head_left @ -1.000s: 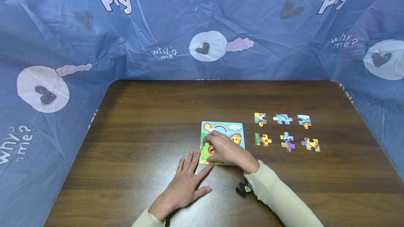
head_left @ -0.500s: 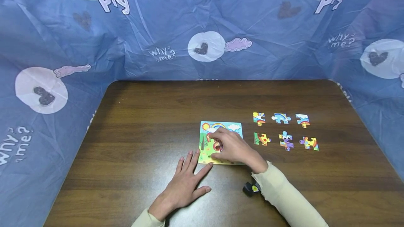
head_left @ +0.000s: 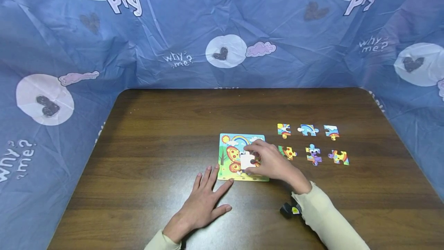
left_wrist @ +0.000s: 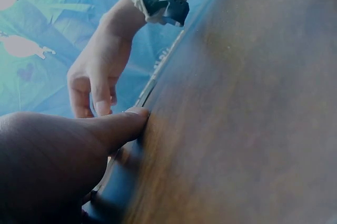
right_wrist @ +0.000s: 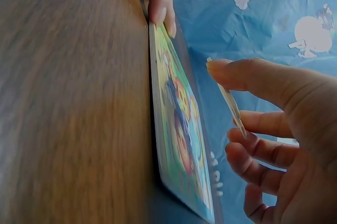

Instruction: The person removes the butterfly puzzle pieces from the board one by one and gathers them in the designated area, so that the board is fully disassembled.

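In the head view, my right hand [head_left: 272, 161] holds a puzzle piece [head_left: 246, 161] with a pale face above a square butterfly picture board [head_left: 223, 167]. The right wrist view shows that piece [right_wrist: 232, 105] nearly edge-on, pinched between the thumb and fingers, clear of the board [right_wrist: 176, 113]. My left hand [head_left: 204, 205] lies spread on the table, its fingertips at the board's lower left edge. The hand and part of the piece cover the board's right side.
Several colourful puzzle pieces [head_left: 313, 155] lie in two rows right of the board on the brown wooden table [head_left: 156, 138]. A black wrist camera [head_left: 288, 210] hangs under the right wrist. Blue printed cloth [head_left: 173, 18] surrounds the table's back and sides.
My right hand has moved right and lifted off the board's left part with the piece, uncovering the butterfly's left wing. The left hand has stayed in place.
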The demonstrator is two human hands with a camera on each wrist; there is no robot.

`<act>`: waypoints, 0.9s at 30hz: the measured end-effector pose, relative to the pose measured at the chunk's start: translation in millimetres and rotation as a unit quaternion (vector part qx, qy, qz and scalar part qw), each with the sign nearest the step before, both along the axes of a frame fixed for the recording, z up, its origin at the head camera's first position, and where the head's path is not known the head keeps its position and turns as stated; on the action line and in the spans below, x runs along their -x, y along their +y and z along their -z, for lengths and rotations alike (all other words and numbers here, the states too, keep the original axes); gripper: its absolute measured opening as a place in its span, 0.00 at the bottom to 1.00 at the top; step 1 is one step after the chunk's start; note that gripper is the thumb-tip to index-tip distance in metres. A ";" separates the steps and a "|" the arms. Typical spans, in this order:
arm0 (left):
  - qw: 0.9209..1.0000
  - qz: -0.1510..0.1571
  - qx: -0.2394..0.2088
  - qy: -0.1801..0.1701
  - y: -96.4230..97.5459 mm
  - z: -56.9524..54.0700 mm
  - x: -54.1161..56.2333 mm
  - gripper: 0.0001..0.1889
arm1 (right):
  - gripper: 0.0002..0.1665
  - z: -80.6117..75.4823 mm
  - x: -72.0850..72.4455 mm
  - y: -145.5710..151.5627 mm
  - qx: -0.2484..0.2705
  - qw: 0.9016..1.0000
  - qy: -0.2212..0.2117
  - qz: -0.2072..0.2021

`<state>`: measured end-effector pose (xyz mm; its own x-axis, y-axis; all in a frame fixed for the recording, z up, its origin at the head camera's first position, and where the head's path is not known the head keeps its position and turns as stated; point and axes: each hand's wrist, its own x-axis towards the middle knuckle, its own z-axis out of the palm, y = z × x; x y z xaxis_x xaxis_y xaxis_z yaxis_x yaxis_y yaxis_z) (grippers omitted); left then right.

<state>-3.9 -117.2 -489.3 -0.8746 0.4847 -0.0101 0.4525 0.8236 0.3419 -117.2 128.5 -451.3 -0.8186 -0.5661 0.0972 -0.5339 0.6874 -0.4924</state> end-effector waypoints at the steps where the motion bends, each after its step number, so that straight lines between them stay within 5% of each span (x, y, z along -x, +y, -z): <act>1: 1.000 0.000 0.001 -0.002 -0.1 0.0 -0.1 0.34 | 0.37 0.0 -0.6 2.7 -0.001 1.000 -0.001 0.004; 27: 1.000 -0.001 -0.005 -0.005 0.3 2.1 -0.1 0.34 | 0.35 16.9 -22.4 72.6 0.017 0.998 0.020 0.051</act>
